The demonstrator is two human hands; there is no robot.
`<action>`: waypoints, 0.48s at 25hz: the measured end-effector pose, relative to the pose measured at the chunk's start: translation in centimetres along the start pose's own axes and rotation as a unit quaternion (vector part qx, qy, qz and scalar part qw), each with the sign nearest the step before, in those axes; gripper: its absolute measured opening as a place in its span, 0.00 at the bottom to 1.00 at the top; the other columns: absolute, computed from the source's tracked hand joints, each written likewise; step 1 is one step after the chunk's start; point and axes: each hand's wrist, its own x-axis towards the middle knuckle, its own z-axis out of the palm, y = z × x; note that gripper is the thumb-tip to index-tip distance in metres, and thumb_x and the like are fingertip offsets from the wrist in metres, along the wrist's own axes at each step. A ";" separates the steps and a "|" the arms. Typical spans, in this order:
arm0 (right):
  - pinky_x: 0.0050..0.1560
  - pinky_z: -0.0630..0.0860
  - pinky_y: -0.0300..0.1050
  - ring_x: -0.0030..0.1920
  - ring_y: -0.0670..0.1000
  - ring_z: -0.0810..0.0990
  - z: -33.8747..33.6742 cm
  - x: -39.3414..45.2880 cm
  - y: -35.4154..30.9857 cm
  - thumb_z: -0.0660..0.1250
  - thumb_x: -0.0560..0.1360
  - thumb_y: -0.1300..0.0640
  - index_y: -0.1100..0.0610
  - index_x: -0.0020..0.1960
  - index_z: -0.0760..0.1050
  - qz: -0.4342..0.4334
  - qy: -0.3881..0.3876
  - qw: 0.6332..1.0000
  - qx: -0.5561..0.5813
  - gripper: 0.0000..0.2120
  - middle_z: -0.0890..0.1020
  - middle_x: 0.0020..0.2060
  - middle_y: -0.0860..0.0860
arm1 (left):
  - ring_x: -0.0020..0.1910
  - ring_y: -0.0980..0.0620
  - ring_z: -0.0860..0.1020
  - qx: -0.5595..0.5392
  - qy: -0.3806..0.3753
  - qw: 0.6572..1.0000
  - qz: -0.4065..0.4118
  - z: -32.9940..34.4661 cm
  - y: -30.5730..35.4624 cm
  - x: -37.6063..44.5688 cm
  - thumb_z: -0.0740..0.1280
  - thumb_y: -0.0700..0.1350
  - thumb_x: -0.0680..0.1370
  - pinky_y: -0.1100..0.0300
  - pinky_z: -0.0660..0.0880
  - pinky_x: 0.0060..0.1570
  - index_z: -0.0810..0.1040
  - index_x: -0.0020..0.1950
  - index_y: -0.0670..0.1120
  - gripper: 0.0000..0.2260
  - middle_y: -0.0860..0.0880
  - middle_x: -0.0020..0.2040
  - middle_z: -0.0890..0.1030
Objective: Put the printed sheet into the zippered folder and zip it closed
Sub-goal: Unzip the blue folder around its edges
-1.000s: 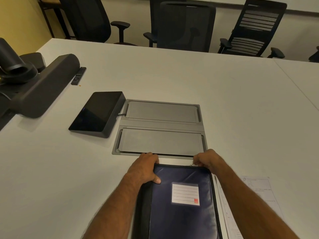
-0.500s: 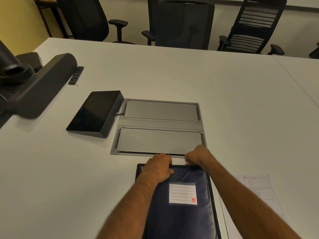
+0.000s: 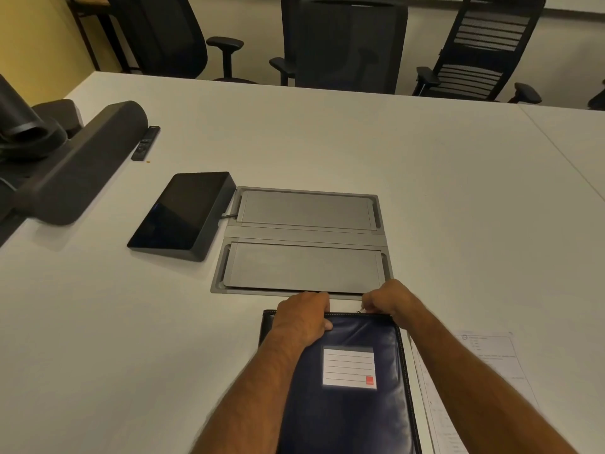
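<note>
**Both hands shifting along the folder's top edge as the unzipping gets under way**

Since the earlier frames, the left hand is sliding rightward from the folder's left corner toward the middle of its top edge, and the right hand is moving in from the right corner to meet it. The two hands are now sitting close together, with a small gap between them.

A dark navy, glossy zippered folder with a white lined label is lying flat on the white worktop, just in front of a grey recessed cable hatch. The left hand's fingers are curling over the far edge while the thumb is pressing on the cover, holding the folder steady. The right hand's fingers are bunching together, apparently pinching a small metal zipper pull that is glinting beside them.

A white printed sheet is lying on the worktop just right of the folder, partly hidden under the right forearm and not yet inside.

This movement suggests the zipper is being drawn open along the top edge. The task appears to be at an early stage: opening comes first, then inserting the sheet and zipping shut.
</note>
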 end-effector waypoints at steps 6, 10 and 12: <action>0.34 0.77 0.42 0.39 0.54 0.80 0.3 -0.5 -1.2 0.74 0.65 0.58 0.63 0.44 0.77 -0.017 -0.008 0.999 -0.035 0.12 0.82 0.40 0.57 | 0.51 0.47 0.78 0.022 0.003 1.000 0.009 0.1 0.3 0.0 0.69 0.53 0.77 0.52 0.73 0.51 0.74 0.57 0.50 0.13 0.47 0.55 0.81; 0.31 0.73 0.40 0.34 0.51 0.78 1.7 -0.8 -2.4 0.74 0.66 0.58 0.60 0.38 0.75 -0.035 -0.001 0.998 -0.060 0.09 0.78 0.33 0.54 | 0.53 0.47 0.78 0.022 0.012 1.000 0.012 0.3 0.2 -0.1 0.69 0.53 0.77 0.51 0.73 0.52 0.74 0.58 0.49 0.13 0.47 0.56 0.81; 0.33 0.75 0.42 0.36 0.52 0.79 2.6 -0.9 -2.7 0.74 0.65 0.58 0.61 0.42 0.77 -0.045 0.000 0.997 -0.067 0.10 0.79 0.35 0.54 | 0.53 0.46 0.78 0.023 0.017 1.000 0.012 0.4 0.2 -0.1 0.70 0.53 0.77 0.51 0.73 0.52 0.75 0.58 0.49 0.13 0.47 0.56 0.81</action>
